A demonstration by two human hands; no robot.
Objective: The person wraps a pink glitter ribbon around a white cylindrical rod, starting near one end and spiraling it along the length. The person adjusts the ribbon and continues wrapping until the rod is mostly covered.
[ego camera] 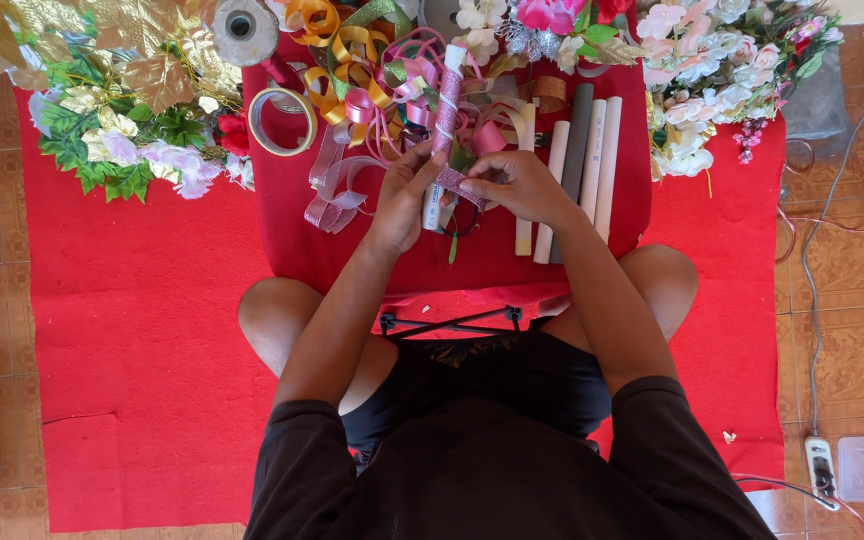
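Observation:
My left hand [402, 195] and my right hand [512, 185] meet over a small red table [302, 250]. Between them stands a white tube [444, 110] partly wound with glittery pink ribbon [447, 100], tilted away from me. The left hand grips the tube's lower part. The right hand pinches the loose end of the pink ribbon near the tube's base. Several plain tubes [582, 150] in white, cream and grey lie side by side just right of my right hand.
A pile of gold and pink ribbon bows [362, 90] and a tape roll [282, 120] lie at the table's back. Artificial flowers with leaves [132, 130] sit left, pale pink flowers [712, 60] right. A red carpet [132, 350] covers the tiled floor. A power strip [820, 468] lies lower right.

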